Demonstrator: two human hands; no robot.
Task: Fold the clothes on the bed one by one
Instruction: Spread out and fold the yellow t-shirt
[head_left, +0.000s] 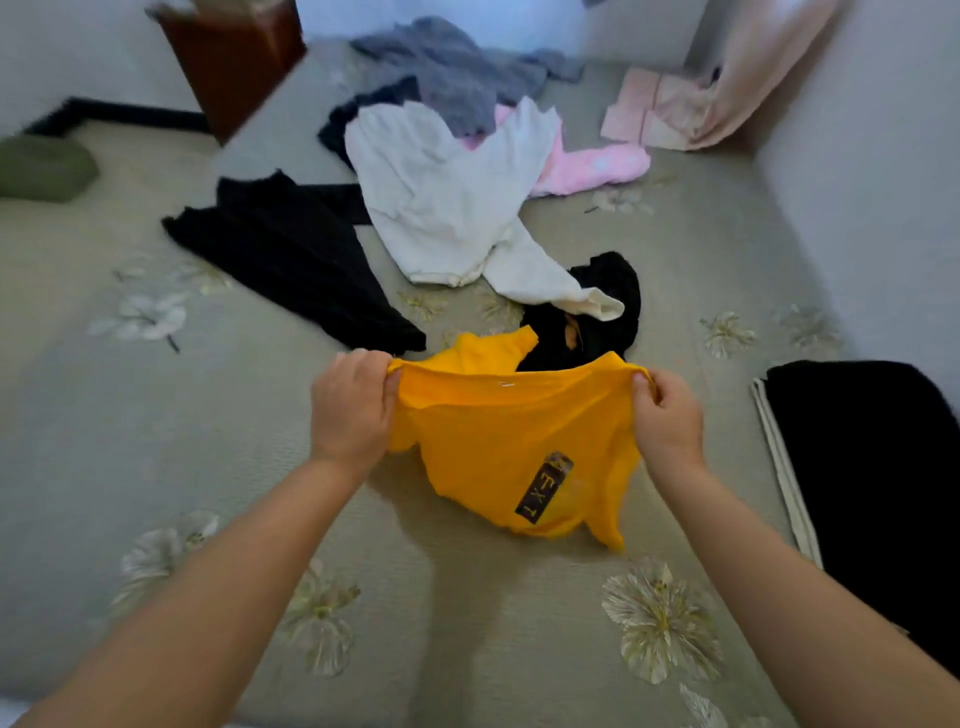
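Yellow shirt (498, 436) is held up over the bed (78, 441), top edge pinched by left hand (353, 405) and right hand (667, 421); not yet folded. Folded black item (862, 467) lies at right. Approx. six garments remain, incl. white top (447, 197).

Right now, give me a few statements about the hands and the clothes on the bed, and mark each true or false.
1. Both hands, left hand and right hand, grip the yellow shirt. True.
2. The yellow shirt lies folded flat on the bed. False: it is held up by its top edge, its lower part hanging to the bed.
3. A white garment lies unfolded beyond the shirt. True.
4. The pink garment is in the right hand. False: it lies far back, next to the white one.
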